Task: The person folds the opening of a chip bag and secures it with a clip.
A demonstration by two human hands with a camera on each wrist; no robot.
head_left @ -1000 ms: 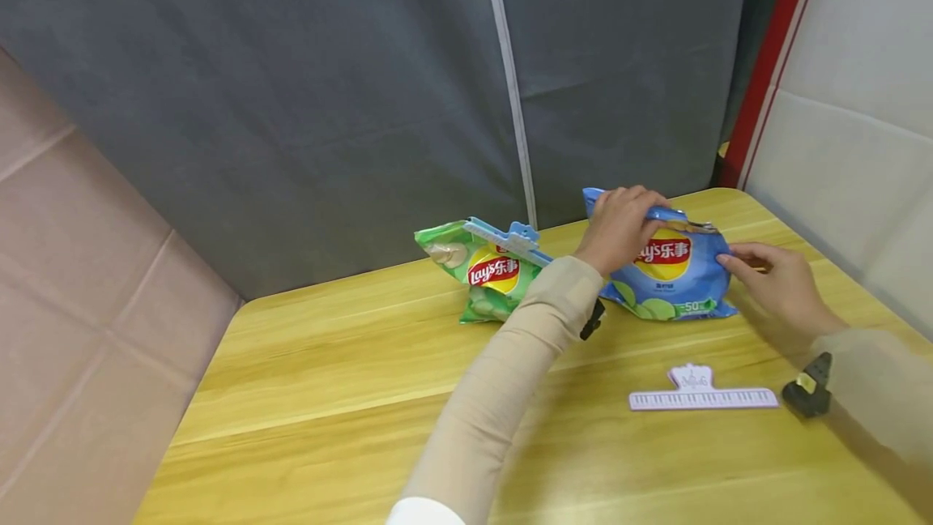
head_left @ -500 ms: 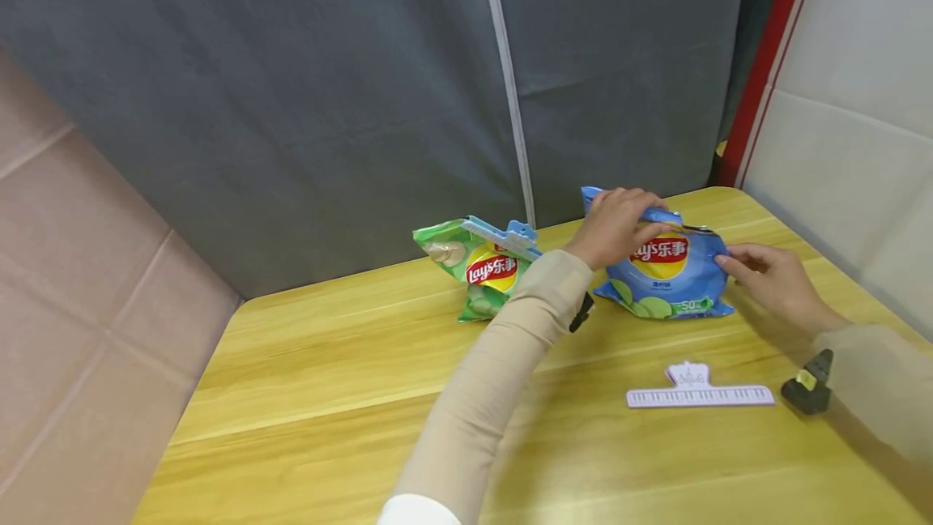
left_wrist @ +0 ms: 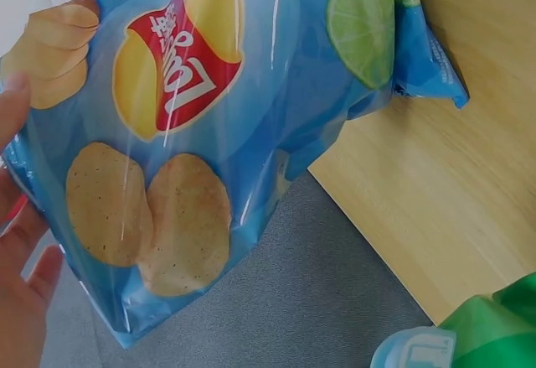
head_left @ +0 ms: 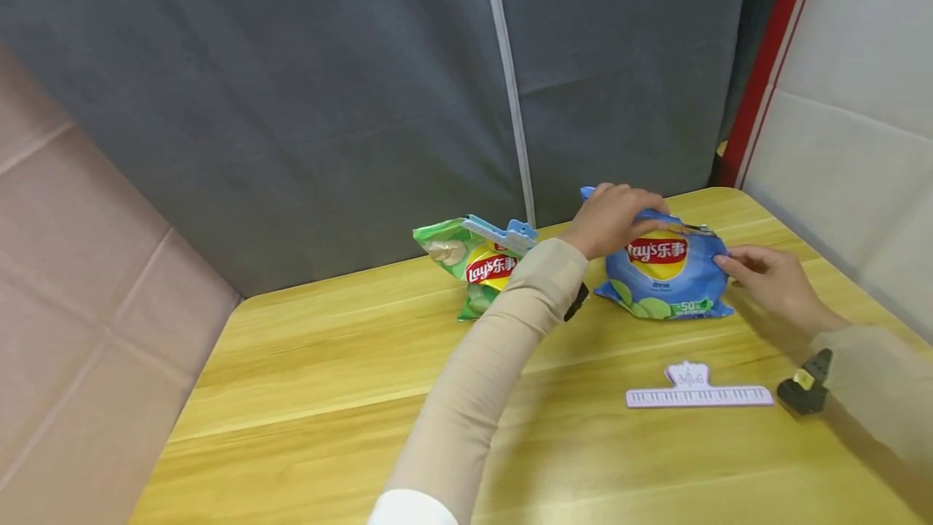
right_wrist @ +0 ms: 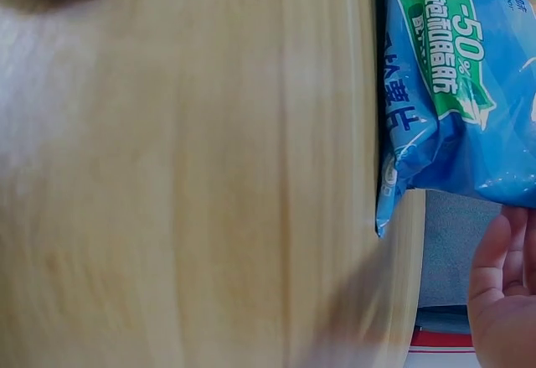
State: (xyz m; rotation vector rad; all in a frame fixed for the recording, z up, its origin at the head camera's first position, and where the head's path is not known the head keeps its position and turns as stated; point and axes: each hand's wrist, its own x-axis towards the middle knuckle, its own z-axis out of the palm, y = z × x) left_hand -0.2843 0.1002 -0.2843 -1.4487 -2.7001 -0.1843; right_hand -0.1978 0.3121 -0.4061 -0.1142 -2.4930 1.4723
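A blue Lay's chip bag point(head_left: 670, 278) stands on the table at the right, its top edge showing a silvery strip. My left hand point(head_left: 612, 217) holds its upper edge, with thumb and fingers on either side of the film, and hides the top left part. At the bag's right side, my right hand point(head_left: 776, 282) pinches the edge between thumb and fingers. Pictures of chips and lime fill the bag's other face point(left_wrist: 180, 133) in the left wrist view. Printed green and blue, the bag's lower corner point(right_wrist: 444, 125) shows in the right wrist view.
A green Lay's bag point(head_left: 455, 253) with a light blue clip point(head_left: 503, 235) across its top stands to the left, partly behind my left forearm. In front lies a lilac piano-key clip point(head_left: 698, 397). A grey curtain point(head_left: 328, 144) hangs behind the table point(head_left: 313, 379).
My left hand has shifted slightly left along the blue chip bag's top. The right hand keeps its place at the bag's edge.
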